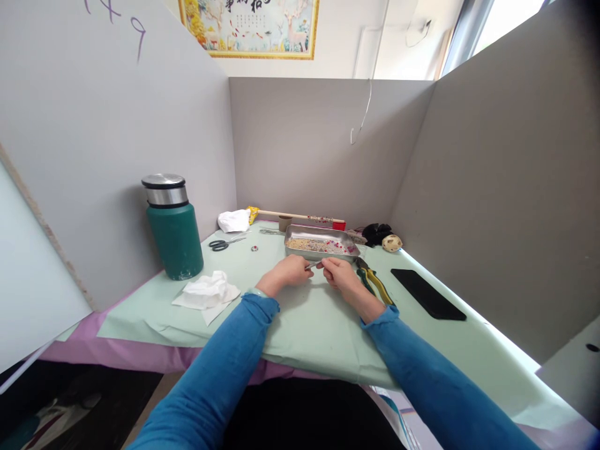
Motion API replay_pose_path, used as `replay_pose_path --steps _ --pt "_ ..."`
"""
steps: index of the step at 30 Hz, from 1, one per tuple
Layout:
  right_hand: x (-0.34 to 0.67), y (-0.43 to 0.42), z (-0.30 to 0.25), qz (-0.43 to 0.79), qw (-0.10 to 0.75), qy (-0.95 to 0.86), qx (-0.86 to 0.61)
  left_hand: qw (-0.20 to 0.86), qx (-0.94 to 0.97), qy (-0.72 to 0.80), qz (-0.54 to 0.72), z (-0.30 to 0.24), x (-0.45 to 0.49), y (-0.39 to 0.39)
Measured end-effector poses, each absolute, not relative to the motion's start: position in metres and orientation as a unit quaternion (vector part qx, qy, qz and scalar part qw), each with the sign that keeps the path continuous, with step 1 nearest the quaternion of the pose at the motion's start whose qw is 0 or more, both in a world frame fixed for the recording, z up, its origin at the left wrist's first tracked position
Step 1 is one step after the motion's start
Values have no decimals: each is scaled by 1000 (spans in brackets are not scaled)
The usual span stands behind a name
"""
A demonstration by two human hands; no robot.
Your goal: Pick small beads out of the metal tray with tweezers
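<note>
My left hand [294, 270] is closed around a thin silvery piece [312, 265], too small to name, which sticks out towards the right. Facing it, my right hand [341, 276] pinches with thumb and forefinger at the far end of that piece; whatever else lies between these fingertips is hidden. Both hands are just in front of a shallow metal tray [300, 255] that holds tan and red beads [344, 248]. Beside my right wrist lie pliers [380, 286] with yellow and dark green handles.
At left stand a green bottle [174, 240] and crumpled tissue [209, 292]. Scissors [220, 244] lie behind them. A wooden stick [285, 215] with beads rests behind the tray. A black phone-like slab [427, 294] lies at right. Grey partitions [323, 137] enclose the table.
</note>
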State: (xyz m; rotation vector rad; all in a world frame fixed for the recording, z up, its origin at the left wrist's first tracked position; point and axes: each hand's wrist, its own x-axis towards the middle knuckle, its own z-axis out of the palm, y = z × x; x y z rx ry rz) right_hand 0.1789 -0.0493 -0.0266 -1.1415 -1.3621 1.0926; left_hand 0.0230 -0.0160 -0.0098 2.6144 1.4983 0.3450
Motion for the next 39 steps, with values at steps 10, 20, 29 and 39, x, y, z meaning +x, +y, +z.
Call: replay_pose_path --steps 10,20,29,39 --pt "179 -47 -28 416 505 -578 -487 54 863 491 103 -9 22 -15" --pt "179 -47 -28 429 497 -574 -488 59 859 499 99 -8 23 -17" --pt "179 -48 -28 441 499 -570 -480 58 862 495 94 -8 22 -16" --pt "178 -50 -26 425 499 -575 -489 47 867 486 101 -10 22 -14"
